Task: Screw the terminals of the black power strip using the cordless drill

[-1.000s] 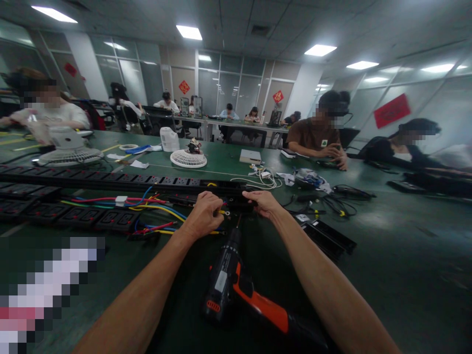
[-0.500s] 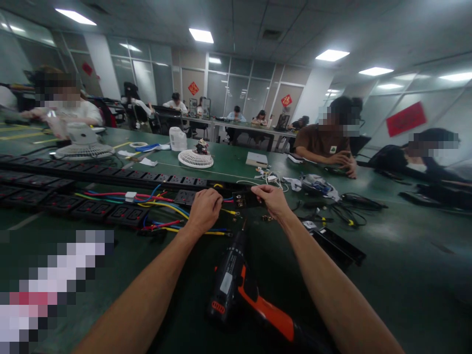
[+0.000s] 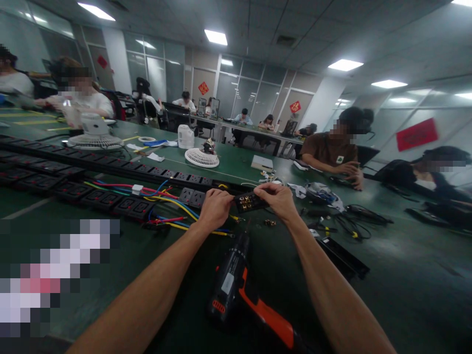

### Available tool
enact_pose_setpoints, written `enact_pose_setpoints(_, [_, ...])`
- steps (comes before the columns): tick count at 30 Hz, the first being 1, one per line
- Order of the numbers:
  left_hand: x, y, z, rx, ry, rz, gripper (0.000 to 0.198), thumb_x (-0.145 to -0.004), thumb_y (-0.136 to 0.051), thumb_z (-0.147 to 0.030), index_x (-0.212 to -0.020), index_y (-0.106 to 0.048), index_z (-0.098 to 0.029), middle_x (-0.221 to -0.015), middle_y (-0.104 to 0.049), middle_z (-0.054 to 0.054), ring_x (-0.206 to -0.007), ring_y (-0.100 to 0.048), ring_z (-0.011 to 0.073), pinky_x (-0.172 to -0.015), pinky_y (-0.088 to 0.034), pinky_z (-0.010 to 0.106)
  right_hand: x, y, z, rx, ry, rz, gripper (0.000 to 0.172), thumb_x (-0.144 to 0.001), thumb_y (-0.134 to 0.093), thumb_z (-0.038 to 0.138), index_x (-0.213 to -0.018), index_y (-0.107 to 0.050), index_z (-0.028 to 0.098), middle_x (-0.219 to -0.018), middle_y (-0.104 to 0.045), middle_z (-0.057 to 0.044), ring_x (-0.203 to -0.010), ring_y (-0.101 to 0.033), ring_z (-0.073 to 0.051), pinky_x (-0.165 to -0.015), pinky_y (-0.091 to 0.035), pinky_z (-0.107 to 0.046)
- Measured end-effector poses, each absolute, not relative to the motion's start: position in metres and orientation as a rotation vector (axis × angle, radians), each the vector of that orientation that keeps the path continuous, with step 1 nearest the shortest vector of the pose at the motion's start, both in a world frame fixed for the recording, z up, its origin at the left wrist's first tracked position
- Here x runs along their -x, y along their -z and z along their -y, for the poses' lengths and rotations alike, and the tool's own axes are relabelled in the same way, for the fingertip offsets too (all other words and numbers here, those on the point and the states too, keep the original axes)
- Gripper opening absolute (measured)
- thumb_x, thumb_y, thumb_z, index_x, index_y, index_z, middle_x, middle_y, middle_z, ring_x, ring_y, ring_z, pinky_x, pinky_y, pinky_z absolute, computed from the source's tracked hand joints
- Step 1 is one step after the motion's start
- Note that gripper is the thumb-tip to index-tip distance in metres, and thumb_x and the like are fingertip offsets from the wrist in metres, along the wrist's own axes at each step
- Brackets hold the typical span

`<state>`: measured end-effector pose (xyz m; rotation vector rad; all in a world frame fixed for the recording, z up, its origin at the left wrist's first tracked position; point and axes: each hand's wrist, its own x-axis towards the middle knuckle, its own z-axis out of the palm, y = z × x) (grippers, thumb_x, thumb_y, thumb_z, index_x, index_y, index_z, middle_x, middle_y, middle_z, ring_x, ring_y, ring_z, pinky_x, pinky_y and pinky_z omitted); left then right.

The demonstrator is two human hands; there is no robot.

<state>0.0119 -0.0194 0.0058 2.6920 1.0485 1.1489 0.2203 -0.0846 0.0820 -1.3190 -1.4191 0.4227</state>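
A black terminal block (image 3: 249,202) with brass-coloured contacts is held up over the table between my two hands. My right hand (image 3: 276,197) pinches its right end between thumb and fingers. Curled fingers of my left hand (image 3: 215,209) close on its left end; the fingertips are partly hidden. Left of that hand run red, blue, yellow and green wires (image 3: 158,191) from a black socket strip (image 3: 106,197). Below the block lie a yellow wire end and small brass screws (image 3: 270,222). A black and orange power drill (image 3: 230,280) rests between my forearms, its bit pointing toward the block.
A long black socket strip (image 3: 147,172) crosses the table behind my hands. Beyond it stand white fan parts (image 3: 201,158) and a white jug (image 3: 185,136). On the right are a black tray (image 3: 342,258) and cables (image 3: 354,221). Several people sit around, one in a brown shirt (image 3: 324,147).
The view has shifted slightly. My left hand has come up against the terminal block's left end, and the block has turned so its brass contacts show more.
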Motion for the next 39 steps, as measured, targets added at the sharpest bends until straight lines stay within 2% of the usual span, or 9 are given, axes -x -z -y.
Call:
enact_pose_setpoints(3, [-0.012, -0.008, 0.022, -2.716, -1.102, -1.103, 0.024, -0.100, -0.049, -0.017, -0.102, -0.072, -0.024, -0.104, -0.076, 0.003, -0.105, -0.063, 0.0231, -0.098, -0.038, 0.042, -0.224, -0.077, 0.081, 1.310, -0.438, 1.407, 0.025, -0.069, -0.086, 0.041, -0.077, -0.081, 0.018, -0.070, -0.072, -0.002, -0.067, -0.060, -0.017, -0.065, -0.047, -0.031])
enact_pose_setpoints(13, [-0.018, -0.011, 0.031, -2.687, -1.176, -1.237, 0.026, -0.102, -0.046, -0.018, -0.109, -0.070, -0.024, -0.108, -0.075, 0.004, -0.104, -0.065, 0.0238, -0.099, -0.037, 0.045, -0.239, -0.067, 0.077, 1.290, -0.532, 1.354, 0.035, -0.066, -0.090, 0.049, -0.081, -0.082, 0.018, -0.074, -0.076, -0.005, -0.068, -0.065, -0.018, -0.070, -0.052, -0.033])
enact_pose_setpoints(16, [-0.019, -0.011, 0.032, -2.717, -1.160, -1.253, 0.027, -0.102, -0.046, -0.017, -0.113, -0.070, -0.023, -0.111, -0.074, 0.005, -0.106, -0.066, 0.0239, -0.102, -0.036, 0.045, -0.239, -0.064, 0.076, 1.303, -0.529, 1.323, 0.037, -0.065, -0.089, 0.050, -0.081, -0.082, 0.018, -0.072, -0.076, -0.005, -0.065, -0.064, -0.018, -0.068, -0.052, -0.033])
enact_pose_setpoints(19, [-0.019, -0.011, 0.033, -2.749, -1.097, -1.260, 0.029, -0.099, -0.047, -0.012, -0.114, -0.070, -0.022, -0.111, -0.074, 0.006, -0.107, -0.067, 0.0237, -0.107, -0.036, 0.045, -0.235, -0.065, 0.077, 1.327, -0.504, 1.313, 0.036, -0.065, -0.089, 0.049, -0.079, -0.082, 0.017, -0.069, -0.075, -0.005, -0.062, -0.063, -0.018, -0.066, -0.051, -0.034])
enact_pose_setpoints(24, [-0.017, -0.014, 0.032, -2.788, -0.968, -1.263, 0.031, -0.096, -0.046, -0.008, -0.113, -0.069, -0.019, -0.109, -0.075, 0.007, -0.105, -0.069, 0.0232, -0.112, -0.037, 0.042, -0.231, -0.074, 0.082, 1.361, -0.446, 1.362, 0.030, -0.064, -0.090, 0.044, -0.078, -0.083, 0.018, -0.072, -0.076, -0.005, -0.070, -0.065, -0.020, -0.072, -0.051, -0.035])
enact_pose_setpoints(29, [-0.015, -0.015, 0.030, -2.801, -0.953, -1.179, 0.030, -0.096, -0.044, -0.007, -0.109, -0.068, -0.019, -0.108, -0.074, 0.007, -0.106, -0.068, 0.0233, -0.114, -0.035, 0.044, -0.234, -0.070, 0.079, 1.365, -0.493, 1.311, 0.032, -0.061, -0.091, 0.046, -0.075, -0.082, 0.018, -0.065, -0.073, -0.003, -0.062, -0.061, -0.018, -0.066, -0.049, -0.034])
enact_pose_setpoints(36, [-0.021, -0.013, 0.025, -2.569, -1.118, -1.212, 0.023, -0.104, -0.045, -0.023, -0.111, -0.067, -0.024, -0.113, -0.073, 0.006, -0.111, -0.064, 0.0238, -0.103, -0.036, 0.044, -0.239, -0.053, 0.069, 1.257, -0.670, 1.172, 0.047, -0.054, -0.094, 0.055, -0.076, -0.079, 0.017, -0.070, -0.073, -0.003, -0.061, -0.060, -0.015, -0.062, -0.050, -0.032])
enact_pose_setpoints(39, [-0.023, -0.012, 0.025, -2.518, -1.118, -1.237, 0.020, -0.103, -0.048, -0.023, -0.110, -0.067, -0.024, -0.115, -0.072, 0.006, -0.111, -0.063, 0.0237, -0.103, -0.035, 0.044, -0.240, -0.048, 0.067, 1.219, -0.739, 1.135, 0.049, -0.052, -0.096, 0.056, -0.076, -0.078, 0.017, -0.069, -0.070, -0.002, -0.060, -0.058, -0.013, -0.061, -0.050, -0.030])
